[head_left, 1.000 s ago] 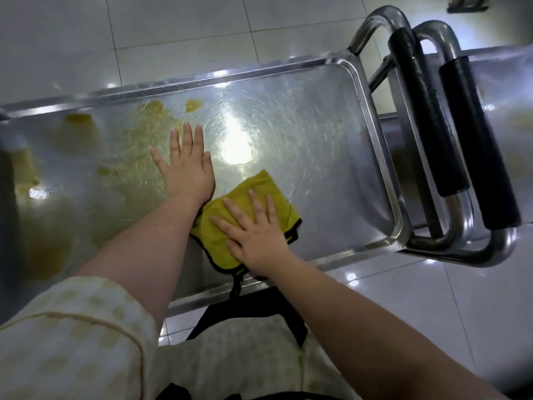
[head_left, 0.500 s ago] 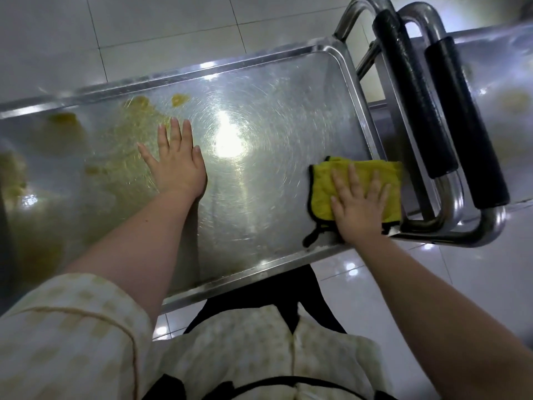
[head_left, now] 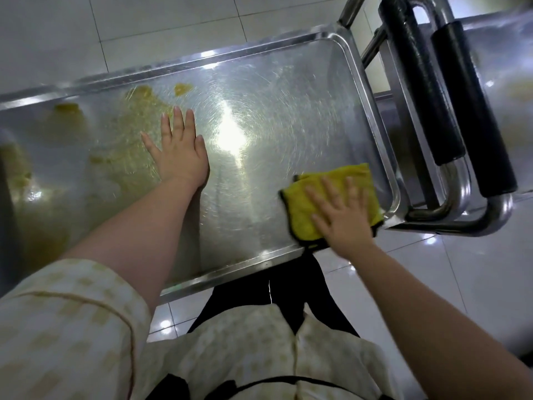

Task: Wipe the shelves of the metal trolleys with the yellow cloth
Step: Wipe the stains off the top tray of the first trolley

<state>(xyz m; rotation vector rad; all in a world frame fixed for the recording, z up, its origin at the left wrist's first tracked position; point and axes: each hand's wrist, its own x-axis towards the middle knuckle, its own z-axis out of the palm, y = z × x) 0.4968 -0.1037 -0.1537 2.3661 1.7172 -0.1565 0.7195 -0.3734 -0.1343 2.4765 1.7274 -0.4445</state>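
From my feed, the cloth lies folded on the shelf, tucked into its front right corner, its right edge touching the raised rim there and a dark trim showing along its left and near edges. The right hand lies flat on top of it, fingers straight and spread wide, pressing it to the metal rather than gripping it; the palm covers the near half of the cloth and the fingertips stop short of its far edge. The left hand rests flat on bare metal near the middle of the shelf, well apart from the cloth, fingers straight and close together with the thumb splayed out to the left. Between the two hands I see clean, swirl-marked steel with a bright glare just right of the left hand. Yellowish stains spread from the left hand's fingers out towards the back left of the shelf, with more smears further left. Past the right rim stand two tubular handles with black grips, and beyond them a second trolley, which is also stained. A pale checked sleeve covers the left upper arm, and glossy tiled floor lies all around.
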